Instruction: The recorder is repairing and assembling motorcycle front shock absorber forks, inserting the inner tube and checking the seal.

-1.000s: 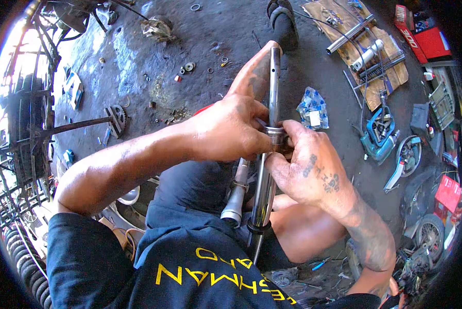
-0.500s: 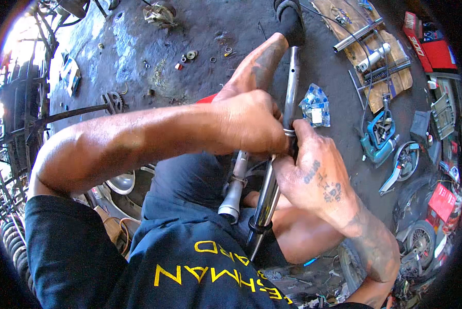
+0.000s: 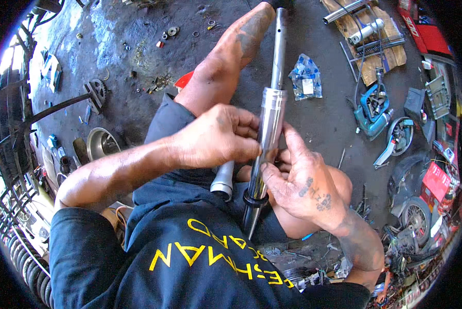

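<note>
A shiny metal fork tube (image 3: 271, 121) stands tilted between my legs, and a thinner metal rod (image 3: 279, 51) with a small hole sticks out of its collared upper end. A black ring (image 3: 255, 199) sits around the tube lower down. My left hand (image 3: 215, 136) is at the tube's left side, fingers curled against it, some hidden behind it. From the right, my right hand (image 3: 305, 183) grips the tube, thumb across its front and fingers behind. A grey metal tube with a flared end (image 3: 222, 184) lies against my lap, partly covered by my left hand.
A blue-and-clear plastic packet (image 3: 306, 77) lies on the dark floor beyond my right hand. Farther right are a wooden board (image 3: 372, 64) with metal parts and a teal power tool (image 3: 373, 116). Small rings and washers (image 3: 172, 31) lie far left of the rod; a metal bowl (image 3: 103, 144) is left.
Both hands have moved lower on the fork tube and drawn apart. The tube's collared upper end, covered by my hands before, now shows. The view has shifted slightly.
</note>
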Available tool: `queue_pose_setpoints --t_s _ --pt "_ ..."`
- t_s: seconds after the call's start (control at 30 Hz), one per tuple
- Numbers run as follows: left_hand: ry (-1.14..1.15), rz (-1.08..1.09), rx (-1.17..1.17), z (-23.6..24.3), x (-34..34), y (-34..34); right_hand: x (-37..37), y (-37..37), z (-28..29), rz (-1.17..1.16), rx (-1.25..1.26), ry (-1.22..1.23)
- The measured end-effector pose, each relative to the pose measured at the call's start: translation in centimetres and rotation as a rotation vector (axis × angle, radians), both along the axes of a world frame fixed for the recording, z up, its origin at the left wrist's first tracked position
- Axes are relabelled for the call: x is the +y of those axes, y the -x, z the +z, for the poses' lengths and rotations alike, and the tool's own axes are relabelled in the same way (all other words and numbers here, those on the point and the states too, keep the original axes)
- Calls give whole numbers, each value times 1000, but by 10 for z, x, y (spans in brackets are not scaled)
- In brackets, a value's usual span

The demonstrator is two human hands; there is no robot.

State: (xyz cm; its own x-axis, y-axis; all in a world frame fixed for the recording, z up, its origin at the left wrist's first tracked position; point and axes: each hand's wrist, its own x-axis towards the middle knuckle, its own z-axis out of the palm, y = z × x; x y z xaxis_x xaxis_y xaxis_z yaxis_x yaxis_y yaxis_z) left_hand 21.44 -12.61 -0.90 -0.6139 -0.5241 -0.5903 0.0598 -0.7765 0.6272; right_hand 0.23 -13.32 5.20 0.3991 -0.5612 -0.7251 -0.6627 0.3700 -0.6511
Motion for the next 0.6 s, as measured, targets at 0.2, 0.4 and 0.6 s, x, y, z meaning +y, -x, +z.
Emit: queue_pose_setpoints --t_s 0.2,0.4,0.6 --pt "10 129 150 -18 26 6 42 45 45 -182 -141 184" --pt "78 142 -188 -37 36 24 176 38 66 -549 77 -166" --pt "223 212 -30 -21 21 37 229 -35 -33 -340 412 686"
